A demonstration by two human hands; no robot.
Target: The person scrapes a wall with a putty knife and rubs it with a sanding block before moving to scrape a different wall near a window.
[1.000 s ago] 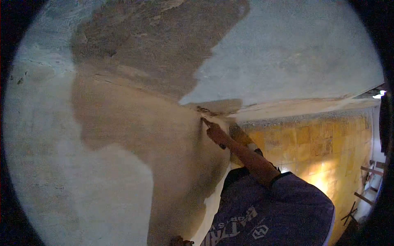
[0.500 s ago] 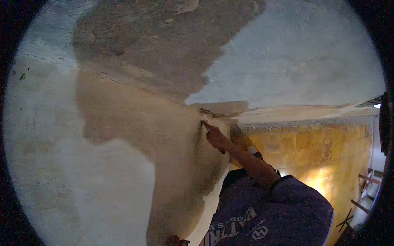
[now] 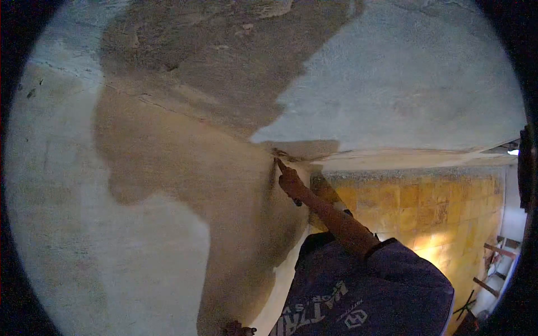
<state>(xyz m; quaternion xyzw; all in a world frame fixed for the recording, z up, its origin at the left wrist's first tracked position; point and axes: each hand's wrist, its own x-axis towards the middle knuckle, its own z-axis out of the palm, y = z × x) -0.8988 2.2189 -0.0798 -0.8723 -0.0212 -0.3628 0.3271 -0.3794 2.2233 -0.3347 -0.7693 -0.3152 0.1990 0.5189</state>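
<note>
My right hand [image 3: 291,185] is closed around a thin dark tool [image 3: 278,163], whose dark handle end shows below the fist. The tool's tip touches or nearly touches the corner where several plastered surfaces meet, beside a rough dark crack [image 3: 281,152]. Brown, damp-looking plaster [image 3: 162,145] spreads around that corner and over the surface above it. At the bottom edge, my left hand [image 3: 238,329] is dark and mostly cut off. Its fingers look curled, but what they hold cannot be made out.
Pale grey plaster [image 3: 409,84] lies at the upper right, with more at the left. Yellow-orange tiles [image 3: 392,196] with a bright reflection cover the area at right. Wooden pieces [image 3: 499,250] stand at the far right. My dark printed shirt [image 3: 386,291] fills the lower right.
My right hand and the tool have moved slightly up and left, closer to the crack. The whole view has shifted a little. My left hand stays at the bottom edge.
</note>
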